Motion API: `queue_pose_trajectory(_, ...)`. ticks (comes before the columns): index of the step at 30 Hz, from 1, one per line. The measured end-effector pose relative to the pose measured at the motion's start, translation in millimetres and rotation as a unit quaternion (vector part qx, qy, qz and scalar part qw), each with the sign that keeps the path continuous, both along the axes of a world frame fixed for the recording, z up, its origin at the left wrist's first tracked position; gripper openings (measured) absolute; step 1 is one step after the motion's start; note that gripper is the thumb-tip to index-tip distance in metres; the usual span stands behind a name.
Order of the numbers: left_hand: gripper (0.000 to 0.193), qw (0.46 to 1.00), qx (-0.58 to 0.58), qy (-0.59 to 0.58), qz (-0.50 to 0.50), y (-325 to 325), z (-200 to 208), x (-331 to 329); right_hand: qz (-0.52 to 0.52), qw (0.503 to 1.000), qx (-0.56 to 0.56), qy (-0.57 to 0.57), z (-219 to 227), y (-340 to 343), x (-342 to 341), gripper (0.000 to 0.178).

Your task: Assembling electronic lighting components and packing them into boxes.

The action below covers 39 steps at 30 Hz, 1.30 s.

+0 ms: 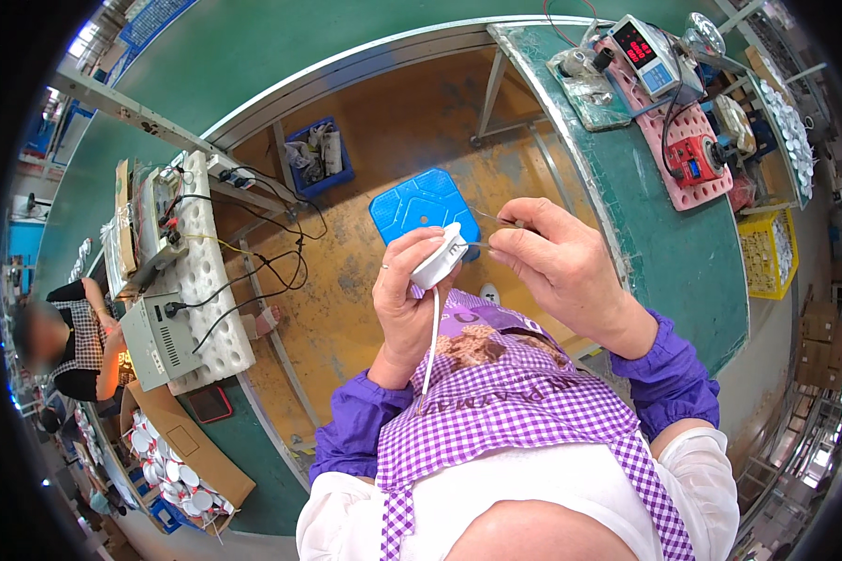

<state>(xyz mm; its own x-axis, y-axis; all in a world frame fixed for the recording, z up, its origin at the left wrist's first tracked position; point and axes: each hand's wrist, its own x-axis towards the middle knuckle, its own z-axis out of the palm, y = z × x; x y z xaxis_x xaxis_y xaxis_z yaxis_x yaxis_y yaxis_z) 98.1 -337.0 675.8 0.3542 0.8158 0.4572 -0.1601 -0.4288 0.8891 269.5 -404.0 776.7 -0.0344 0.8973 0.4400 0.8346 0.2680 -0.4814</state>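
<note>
My left hand point(404, 297) is wrapped round a small white plastic device point(437, 261) with dark slots on its right end. A white cable point(432, 351) hangs from the device down over my checked apron. In my right hand point(557, 266) a thin metal tool point(485, 218) like tweezers is pinched between thumb and fingers. One slim metal prong reaches the slotted end of the device; whether it goes inside is too small to tell. Both hands are in the air above my lap, close together, the right one just right of the device.
A blue plastic stool point(412, 201) stands beyond my hands. At the left are a grey box instrument point(164, 341), black cables and a carton of white parts point(192, 449). The right bench holds a digital meter point(650, 61) and a red device point(697, 161). Another person point(75, 327) sits far left.
</note>
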Motion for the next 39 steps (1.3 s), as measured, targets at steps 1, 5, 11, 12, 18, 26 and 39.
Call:
queue_pose_trajectory(1,0.032,1.000,0.009,0.012,0.000,1,1,0,0.000,1.000,0.000,-0.008,-1,0,1,0.016)
queue_pose_trajectory(5,0.038,1.000,-0.005,-0.001,0.019,3,-2,2,-0.009,1.000,0.004,-0.025,-4,2,0,0.015)
queue_pose_trajectory(11,0.041,0.999,0.020,0.026,0.013,9,-4,1,-0.015,0.999,-0.017,-0.023,-7,5,-2,0.013)
queue_pose_trajectory(12,0.041,0.999,0.020,0.026,0.013,10,-4,1,-0.018,0.999,-0.017,-0.033,-7,7,-2,0.013)
queue_pose_trajectory(18,0.035,0.996,0.050,0.068,0.020,14,-3,3,-0.026,0.997,-0.006,-0.075,-9,12,-2,0.015)
queue_pose_trajectory(26,0.040,0.998,-0.024,0.031,-0.045,22,-9,1,-0.008,0.999,-0.027,-0.036,-12,18,3,0.013)
queue_pose_trajectory(39,0.034,0.994,-0.078,-0.002,-0.073,20,-3,4,0.004,0.995,-0.005,0.095,-7,12,12,0.013)
